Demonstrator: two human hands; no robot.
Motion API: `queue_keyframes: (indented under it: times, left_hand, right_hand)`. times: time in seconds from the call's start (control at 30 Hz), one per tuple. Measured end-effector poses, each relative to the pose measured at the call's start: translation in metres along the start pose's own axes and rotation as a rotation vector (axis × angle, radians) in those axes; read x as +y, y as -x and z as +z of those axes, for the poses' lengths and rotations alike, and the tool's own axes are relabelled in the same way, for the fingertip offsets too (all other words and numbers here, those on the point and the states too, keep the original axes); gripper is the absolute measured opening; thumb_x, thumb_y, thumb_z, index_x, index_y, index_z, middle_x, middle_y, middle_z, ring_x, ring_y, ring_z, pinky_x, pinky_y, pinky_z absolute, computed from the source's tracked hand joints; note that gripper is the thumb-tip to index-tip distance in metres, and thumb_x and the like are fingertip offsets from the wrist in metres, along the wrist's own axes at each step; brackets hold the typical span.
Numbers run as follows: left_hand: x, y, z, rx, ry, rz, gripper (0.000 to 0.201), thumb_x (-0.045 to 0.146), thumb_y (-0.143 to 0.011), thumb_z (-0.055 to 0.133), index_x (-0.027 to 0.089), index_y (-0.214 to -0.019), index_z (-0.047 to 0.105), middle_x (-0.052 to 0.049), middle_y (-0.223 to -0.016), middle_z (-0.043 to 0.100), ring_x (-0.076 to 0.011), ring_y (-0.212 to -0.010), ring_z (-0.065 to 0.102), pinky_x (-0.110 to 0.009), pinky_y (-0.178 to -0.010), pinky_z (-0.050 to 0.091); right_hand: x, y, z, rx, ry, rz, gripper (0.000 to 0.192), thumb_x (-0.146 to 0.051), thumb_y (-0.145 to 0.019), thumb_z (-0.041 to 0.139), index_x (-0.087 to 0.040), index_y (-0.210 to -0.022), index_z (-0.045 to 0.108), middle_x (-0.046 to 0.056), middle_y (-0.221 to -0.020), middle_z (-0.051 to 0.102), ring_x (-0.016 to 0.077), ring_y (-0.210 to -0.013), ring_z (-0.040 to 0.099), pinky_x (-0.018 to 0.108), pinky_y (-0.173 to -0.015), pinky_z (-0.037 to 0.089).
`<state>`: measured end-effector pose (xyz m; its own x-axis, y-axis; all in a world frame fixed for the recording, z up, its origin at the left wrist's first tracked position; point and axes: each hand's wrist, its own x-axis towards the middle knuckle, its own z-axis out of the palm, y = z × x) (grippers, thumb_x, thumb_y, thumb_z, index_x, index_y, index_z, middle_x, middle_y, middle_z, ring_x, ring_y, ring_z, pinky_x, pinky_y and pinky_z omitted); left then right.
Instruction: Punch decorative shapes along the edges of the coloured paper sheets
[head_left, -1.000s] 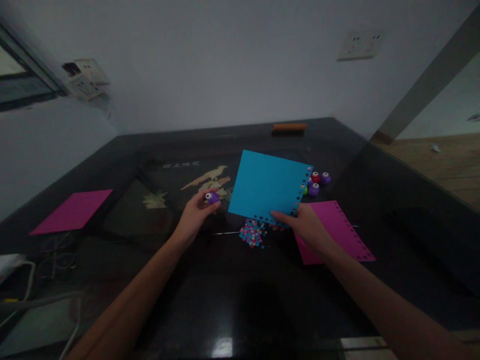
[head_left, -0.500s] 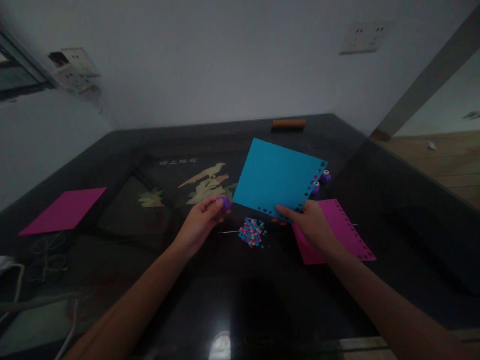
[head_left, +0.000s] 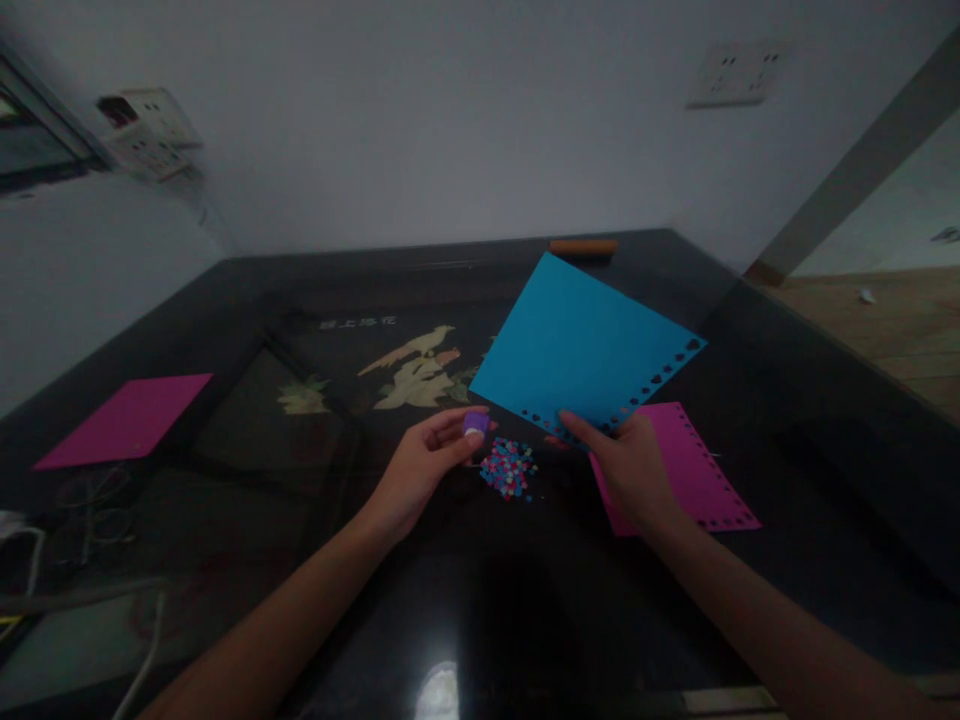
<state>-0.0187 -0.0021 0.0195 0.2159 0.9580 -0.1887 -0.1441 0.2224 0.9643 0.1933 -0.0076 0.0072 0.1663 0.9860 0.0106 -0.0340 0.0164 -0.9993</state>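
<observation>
My left hand [head_left: 424, 460] is closed round a small purple craft punch [head_left: 475, 423], its thumb on the white part. The fingers of my right hand [head_left: 630, 460] pinch the lower edge of a blue sheet of paper [head_left: 589, 345], which is held up tilted. Small shaped holes run along two edges of that sheet. Below and between both hands lies a heap of pink, blue and white paper cut-outs [head_left: 508, 468] on the dark table [head_left: 420, 590]. Partly under my right hand is a pink sheet [head_left: 686, 465] with holes along its edges.
Another pink sheet [head_left: 127, 420] lies at the table's left. A brown bar-shaped object [head_left: 583, 248] sits near the back edge by the wall. Cables [head_left: 94, 515] lie at the left front. A bird picture [head_left: 412, 370] decorates the tabletop.
My left hand has moved right, close to the cut-outs, and turned the punch so its white part shows. The blue sheet has swung up and right, now covering the purple punches behind it.
</observation>
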Motion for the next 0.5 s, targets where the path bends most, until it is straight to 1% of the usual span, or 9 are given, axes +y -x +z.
queue_keyframes:
  times: [0.07, 0.17, 0.27, 0.4, 0.5]
  left_hand:
    - [-0.0029, 0.0014, 0.0018, -0.024, -0.023, 0.002, 0.034, 0.028, -0.069, 0.074, 0.018, -0.1, 0.067, -0.006, -0.099, 0.07, -0.0181, -0.086, 0.061, -0.025, -0.067, 0.042]
    - [-0.0061, 0.003, 0.0038, -0.052, -0.037, 0.029, 0.029, 0.026, -0.069, 0.075, 0.019, -0.096, 0.065, -0.005, -0.098, 0.07, -0.0175, -0.087, 0.062, -0.026, -0.073, 0.043]
    - [-0.0071, 0.0035, 0.0048, -0.063, -0.035, 0.039, 0.026, 0.025, -0.07, 0.074, 0.018, -0.092, 0.063, -0.004, -0.094, 0.07, -0.0166, -0.084, 0.062, -0.027, -0.075, 0.044]
    - [-0.0069, 0.0033, 0.0052, -0.079, -0.034, 0.037, 0.026, 0.025, -0.07, 0.074, 0.017, -0.091, 0.062, -0.005, -0.095, 0.07, -0.0168, -0.084, 0.062, -0.028, -0.076, 0.045]
    - [-0.007, 0.0039, 0.0055, -0.071, -0.033, 0.033, 0.025, 0.025, -0.069, 0.074, 0.016, -0.089, 0.062, -0.005, -0.094, 0.07, -0.0172, -0.085, 0.063, -0.029, -0.078, 0.045]
  right_hand:
    - [-0.0019, 0.0046, 0.0023, -0.002, 0.044, -0.03, 0.021, -0.035, -0.071, 0.07, -0.018, -0.083, 0.069, 0.007, -0.089, 0.073, 0.0243, -0.078, 0.069, 0.039, -0.074, 0.055]
    - [-0.0022, 0.0085, 0.0033, -0.015, 0.106, -0.052, 0.023, -0.037, -0.072, 0.069, -0.018, -0.086, 0.069, 0.008, -0.095, 0.072, 0.0258, -0.086, 0.068, 0.041, -0.079, 0.053]
    - [0.0001, 0.0088, 0.0029, -0.047, 0.131, -0.075, 0.025, -0.038, -0.072, 0.069, -0.018, -0.086, 0.068, 0.009, -0.095, 0.072, 0.0259, -0.084, 0.068, 0.041, -0.077, 0.053]
    - [0.0018, 0.0081, 0.0033, -0.064, 0.102, -0.075, 0.021, -0.037, -0.072, 0.069, -0.018, -0.082, 0.068, 0.009, -0.093, 0.072, 0.0255, -0.081, 0.068, 0.039, -0.071, 0.055]
    - [0.0007, 0.0086, 0.0039, -0.065, 0.12, -0.084, 0.02, -0.037, -0.072, 0.068, -0.019, -0.083, 0.068, 0.008, -0.093, 0.072, 0.0252, -0.083, 0.068, 0.038, -0.071, 0.055]
